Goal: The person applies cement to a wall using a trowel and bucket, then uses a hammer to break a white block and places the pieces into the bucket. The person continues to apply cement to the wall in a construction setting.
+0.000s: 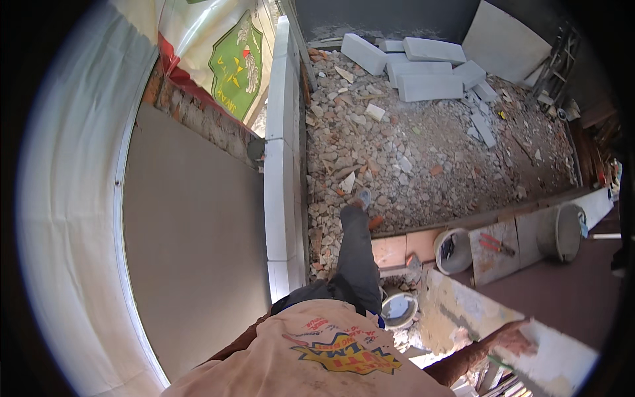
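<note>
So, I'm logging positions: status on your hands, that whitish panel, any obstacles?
Right hand open at whitish panel, contact unclear; left hand out of view. Red-handled pliers beyond, apart from hand. Rubble around forward foot, possible trip hazard.

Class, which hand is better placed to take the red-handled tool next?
Probably the right hand: it is at the pale flat board, on the same side as the red-handled tool; the left hand is hidden.

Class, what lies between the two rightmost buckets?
In the head view, red-handled pliers lie on a pale board between the left bucket and the right bucket.
</note>
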A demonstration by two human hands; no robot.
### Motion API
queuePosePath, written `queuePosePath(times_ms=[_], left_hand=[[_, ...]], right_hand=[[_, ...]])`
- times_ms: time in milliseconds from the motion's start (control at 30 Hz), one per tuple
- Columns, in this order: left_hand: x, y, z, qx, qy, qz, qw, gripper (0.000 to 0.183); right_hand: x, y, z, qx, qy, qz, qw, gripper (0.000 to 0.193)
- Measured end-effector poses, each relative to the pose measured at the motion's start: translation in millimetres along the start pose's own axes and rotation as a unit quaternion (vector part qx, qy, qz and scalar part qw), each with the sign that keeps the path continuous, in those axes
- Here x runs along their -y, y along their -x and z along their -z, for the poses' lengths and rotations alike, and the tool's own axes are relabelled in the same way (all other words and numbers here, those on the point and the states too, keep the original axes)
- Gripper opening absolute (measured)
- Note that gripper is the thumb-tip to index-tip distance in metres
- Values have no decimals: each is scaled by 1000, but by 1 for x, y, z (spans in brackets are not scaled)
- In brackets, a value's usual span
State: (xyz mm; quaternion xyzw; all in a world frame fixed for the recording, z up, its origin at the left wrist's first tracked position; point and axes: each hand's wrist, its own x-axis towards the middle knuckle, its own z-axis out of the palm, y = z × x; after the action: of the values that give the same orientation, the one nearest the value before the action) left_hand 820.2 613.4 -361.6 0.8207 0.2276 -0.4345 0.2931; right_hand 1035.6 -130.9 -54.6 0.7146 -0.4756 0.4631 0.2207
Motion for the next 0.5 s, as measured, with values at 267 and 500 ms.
queuePosePath(times_ms=[267,500], left_hand=[[-156,-117,145,101,-278,-190,936,23],[-282,-210,254,-96,79,-56,991,31]], right_hand=[[149,44,-87,53,12,-211,976,92],[264,90,-151,147,-73,-121,979,82]])
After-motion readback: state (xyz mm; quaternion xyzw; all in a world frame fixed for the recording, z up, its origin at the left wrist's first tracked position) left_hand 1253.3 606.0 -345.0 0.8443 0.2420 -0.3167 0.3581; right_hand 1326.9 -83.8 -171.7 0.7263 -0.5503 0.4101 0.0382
